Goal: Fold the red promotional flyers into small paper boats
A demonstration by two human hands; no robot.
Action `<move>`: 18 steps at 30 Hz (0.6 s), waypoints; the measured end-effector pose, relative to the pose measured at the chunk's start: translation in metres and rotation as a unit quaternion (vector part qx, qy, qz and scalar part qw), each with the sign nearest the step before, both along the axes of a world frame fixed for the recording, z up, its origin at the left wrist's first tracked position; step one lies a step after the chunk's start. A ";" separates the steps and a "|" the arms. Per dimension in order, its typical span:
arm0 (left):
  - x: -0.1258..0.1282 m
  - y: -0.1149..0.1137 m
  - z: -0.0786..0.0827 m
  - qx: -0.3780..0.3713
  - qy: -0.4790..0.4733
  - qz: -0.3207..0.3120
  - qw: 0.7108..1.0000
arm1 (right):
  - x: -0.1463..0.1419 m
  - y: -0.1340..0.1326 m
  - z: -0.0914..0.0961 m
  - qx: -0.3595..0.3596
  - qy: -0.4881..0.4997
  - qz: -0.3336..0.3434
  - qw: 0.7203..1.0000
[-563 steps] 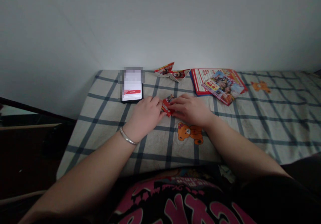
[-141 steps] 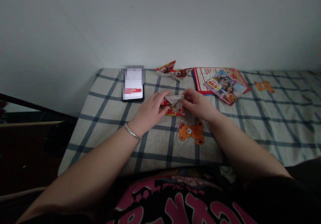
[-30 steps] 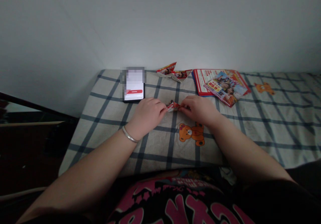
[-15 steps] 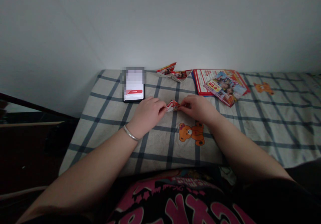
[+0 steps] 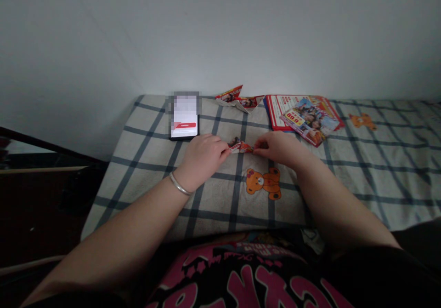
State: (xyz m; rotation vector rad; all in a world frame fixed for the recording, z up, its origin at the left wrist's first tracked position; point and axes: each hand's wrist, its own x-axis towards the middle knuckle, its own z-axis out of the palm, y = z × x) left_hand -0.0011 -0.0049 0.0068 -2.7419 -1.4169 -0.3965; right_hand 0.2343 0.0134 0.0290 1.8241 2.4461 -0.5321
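Your left hand (image 5: 203, 157) and your right hand (image 5: 280, 146) rest low on the checked sheet (image 5: 144, 151) of the bed, facing each other, with a small folded paper (image 5: 240, 147) between them. The paper is red and white, creased into a narrow strip. It lies on the sheet just above the orange bear print (image 5: 263, 182).

The fingers (image 5: 225, 150) of your left hand are curled together and pinch the paper's left end. The fingers (image 5: 257, 149) of your right hand are drawn together too and pinch its right end. Whether the paper touches the sheet or sits slightly off it cannot be told. A silver bangle (image 5: 179, 186) circles your left wrist.

Beyond your left hand a phone (image 5: 184, 120) lies flat with its screen lit, near the wall (image 5: 220, 32). To its right, against the wall, sit other folded papers (image 5: 237, 99) in the same red print. Beside those lies a pile of leaflets (image 5: 305, 114), the top one skewed across the rest. All of these are well apart from your hands.
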 end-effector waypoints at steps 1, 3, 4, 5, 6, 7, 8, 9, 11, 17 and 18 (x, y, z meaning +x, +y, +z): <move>0.000 0.000 0.000 0.000 0.002 0.002 1.000 | 0.000 0.000 0.000 -0.008 -0.003 -0.003 1.000; 0.000 0.001 0.001 -0.004 0.005 0.005 1.000 | -0.001 0.000 0.001 -0.019 -0.006 -0.003 1.000; 0.000 0.001 0.001 -0.006 0.005 0.006 1.000 | -0.001 0.000 0.001 -0.021 -0.010 -0.002 1.000; 0.000 0.001 0.001 -0.007 0.006 0.006 1.000 | -0.001 0.001 0.001 -0.022 -0.017 -0.001 1.000; 0.000 0.002 0.001 -0.008 0.005 0.005 1.000 | 0.000 0.001 0.002 -0.023 -0.027 0.001 0.999; 0.000 0.003 0.001 -0.007 0.004 0.003 1.000 | 0.001 0.001 0.002 -0.025 -0.036 0.004 0.999; -0.001 0.003 0.001 -0.006 0.003 0.000 1.000 | 0.002 0.001 0.003 -0.027 -0.043 0.007 0.999; -0.001 0.004 0.000 -0.005 0.002 -0.003 1.000 | 0.004 0.002 0.003 -0.029 -0.046 0.009 0.998; -0.003 0.005 -0.001 -0.005 0.000 -0.010 1.000 | 0.008 0.002 0.004 -0.015 -0.040 0.010 0.999; -0.004 0.006 -0.002 -0.007 -0.004 -0.013 1.000 | 0.005 -0.001 0.001 0.106 0.152 0.057 0.981; -0.004 0.006 -0.002 -0.004 -0.003 -0.012 1.000 | 0.002 -0.002 -0.002 0.107 0.185 0.085 0.973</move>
